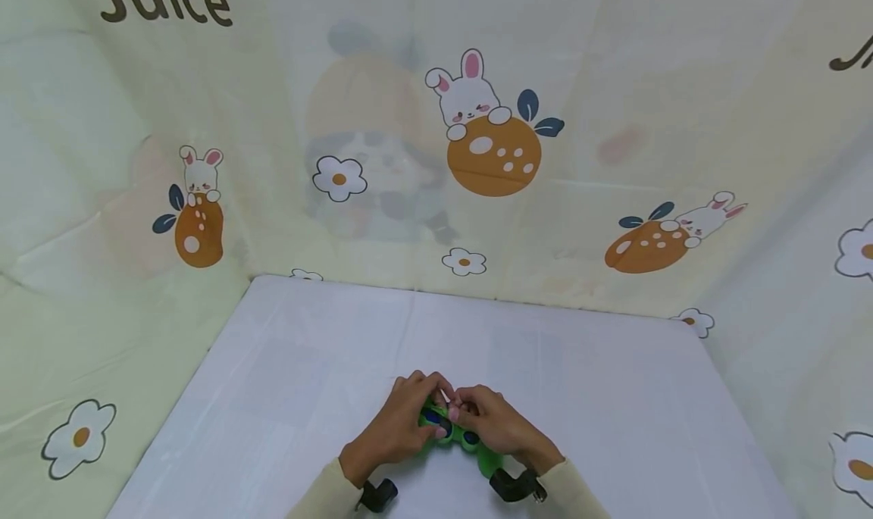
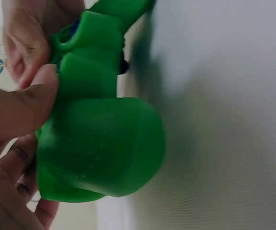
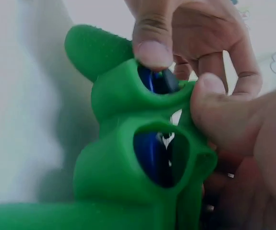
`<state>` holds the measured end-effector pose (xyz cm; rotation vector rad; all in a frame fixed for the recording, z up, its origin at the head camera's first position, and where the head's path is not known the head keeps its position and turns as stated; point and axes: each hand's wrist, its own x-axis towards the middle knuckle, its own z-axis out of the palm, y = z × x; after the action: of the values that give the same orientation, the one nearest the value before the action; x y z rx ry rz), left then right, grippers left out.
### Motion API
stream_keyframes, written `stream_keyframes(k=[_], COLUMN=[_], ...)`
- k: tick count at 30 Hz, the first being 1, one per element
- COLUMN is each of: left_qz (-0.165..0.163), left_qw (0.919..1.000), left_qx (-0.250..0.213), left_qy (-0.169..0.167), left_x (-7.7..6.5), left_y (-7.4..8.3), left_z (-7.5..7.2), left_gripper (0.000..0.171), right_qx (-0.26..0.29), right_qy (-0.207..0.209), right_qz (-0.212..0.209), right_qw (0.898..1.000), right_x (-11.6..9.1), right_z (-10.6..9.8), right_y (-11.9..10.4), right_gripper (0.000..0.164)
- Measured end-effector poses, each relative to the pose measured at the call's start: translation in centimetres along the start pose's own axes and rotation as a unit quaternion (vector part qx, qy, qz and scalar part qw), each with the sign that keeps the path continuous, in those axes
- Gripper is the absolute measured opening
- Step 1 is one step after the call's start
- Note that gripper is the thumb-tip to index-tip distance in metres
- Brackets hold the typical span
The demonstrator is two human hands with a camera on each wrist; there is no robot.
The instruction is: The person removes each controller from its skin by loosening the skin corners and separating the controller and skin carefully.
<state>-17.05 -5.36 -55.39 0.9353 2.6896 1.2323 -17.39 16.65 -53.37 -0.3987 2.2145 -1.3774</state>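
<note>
A green silicone controller cover lies between both hands, low in the head view. Blue parts of a game controller show through its round openings in the right wrist view. My left hand grips one side of the cover, with the thumb pressed at an opening over the blue part. Along the cover's edge, my right hand pinches the green rim between thumb and fingers. In the left wrist view a smooth rounded grip of the cover fills the middle. How far the controller sits inside is partly hidden by the fingers.
A white table surface spreads under the hands. Printed curtains with rabbits, oranges and flowers hang behind and at both sides. A dark wrist camera is strapped at each cuff.
</note>
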Motion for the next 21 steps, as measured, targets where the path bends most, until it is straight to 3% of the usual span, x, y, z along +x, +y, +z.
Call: stream_keyframes(k=[8,14,21], left_qz=[0.002,0.000,-0.003], left_qw=[0.9978,0.9956,0.9943], left_qx=[0.027,0.038,0.041], left_qy=[0.061,0.086,0.099], left_x=[-0.6,-1.2,-1.9], left_y=[-0.4,-0.4,-0.3], left_z=[1.0,1.2,0.9], left_gripper=[0.054,0.049,0.042], right_qx=[-0.066,-0.074,-0.132], right_qy=[0.012,0.030,0.101], right_qz=[-0.046,-0.092,-0.152], right_qw=[0.997,0.993,0.974], right_x=[0.1,0.1,-0.6], right_z=[0.5,0.4,0.5], right_y=[0.2,0.6,1.1], right_gripper=[0.016,0.014,0.011])
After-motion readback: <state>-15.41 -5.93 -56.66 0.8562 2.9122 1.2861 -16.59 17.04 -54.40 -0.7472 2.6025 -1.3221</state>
